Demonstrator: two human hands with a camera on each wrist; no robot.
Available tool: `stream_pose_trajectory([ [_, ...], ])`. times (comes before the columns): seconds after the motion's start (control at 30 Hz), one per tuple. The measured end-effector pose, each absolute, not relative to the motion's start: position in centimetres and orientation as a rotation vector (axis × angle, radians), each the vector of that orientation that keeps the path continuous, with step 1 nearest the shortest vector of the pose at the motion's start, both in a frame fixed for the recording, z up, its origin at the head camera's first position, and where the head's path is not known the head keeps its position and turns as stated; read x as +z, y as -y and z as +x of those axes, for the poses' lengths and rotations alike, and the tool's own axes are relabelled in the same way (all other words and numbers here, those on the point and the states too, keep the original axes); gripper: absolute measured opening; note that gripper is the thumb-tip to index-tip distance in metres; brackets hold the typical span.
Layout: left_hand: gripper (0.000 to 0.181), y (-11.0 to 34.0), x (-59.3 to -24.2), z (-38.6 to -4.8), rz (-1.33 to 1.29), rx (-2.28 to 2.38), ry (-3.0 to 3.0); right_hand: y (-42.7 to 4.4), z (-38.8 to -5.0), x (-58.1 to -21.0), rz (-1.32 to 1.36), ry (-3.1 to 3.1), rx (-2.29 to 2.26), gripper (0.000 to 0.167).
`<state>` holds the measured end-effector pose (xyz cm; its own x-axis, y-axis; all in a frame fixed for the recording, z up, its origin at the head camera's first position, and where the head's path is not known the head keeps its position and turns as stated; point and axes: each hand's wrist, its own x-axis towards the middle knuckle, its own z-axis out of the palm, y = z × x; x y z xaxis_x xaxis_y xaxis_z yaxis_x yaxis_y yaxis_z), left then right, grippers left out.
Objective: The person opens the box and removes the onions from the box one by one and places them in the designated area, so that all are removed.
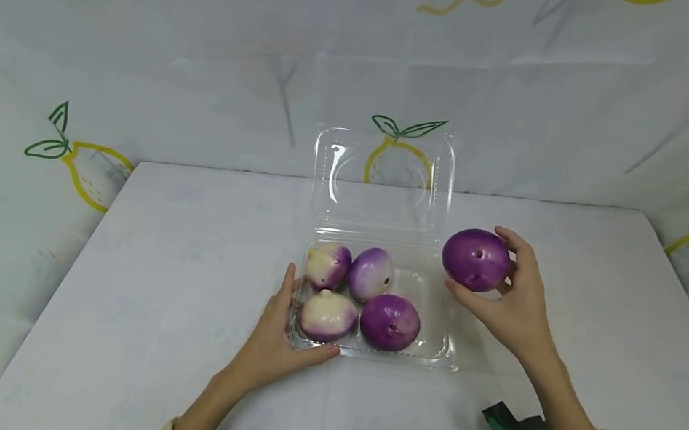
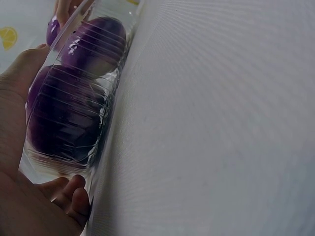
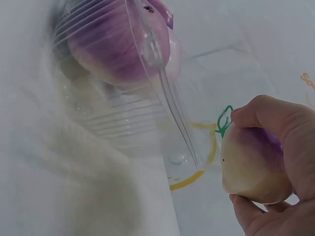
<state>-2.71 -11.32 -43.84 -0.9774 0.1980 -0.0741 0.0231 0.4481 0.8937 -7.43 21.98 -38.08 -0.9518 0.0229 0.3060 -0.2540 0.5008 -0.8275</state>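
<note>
My right hand (image 1: 514,298) holds a glossy purple round vegetable (image 1: 475,260) between thumb and fingers, above the right side of a clear plastic container (image 1: 432,341). In the right wrist view that held vegetable (image 3: 253,164) shows a cream side. The container's tray holds several more: two paler ones at the back, a cream one (image 1: 327,315) front left and a purple one (image 1: 390,323) beside it. My left hand (image 1: 277,341) grips the tray's front left corner, thumb along the front edge and fingers at the left side, partly hidden behind the wall in the left wrist view (image 2: 64,118).
The container's hinged lid (image 1: 378,212) stands upright behind the tray. White cloth covers the table (image 1: 177,279), and a lemon-printed sheet (image 1: 205,78) hangs behind it. Dark straps (image 1: 520,427) show near both wrists.
</note>
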Motion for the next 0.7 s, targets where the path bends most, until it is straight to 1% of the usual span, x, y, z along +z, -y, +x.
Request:
stream_pose_trajectory([
  [0.33, 0.137, 11.3, -43.8, -2.7, 0.219, 1.562, -2.513, -23.7, -7.6, -38.9, 0.062, 2.504, 1.377, 0.093],
  [0.7, 0.138, 11.4, -43.9, -2.7, 0.22, 1.561, -2.519, -25.3, -7.7, -40.2, 0.021, 2.604, 1.219, 0.092],
])
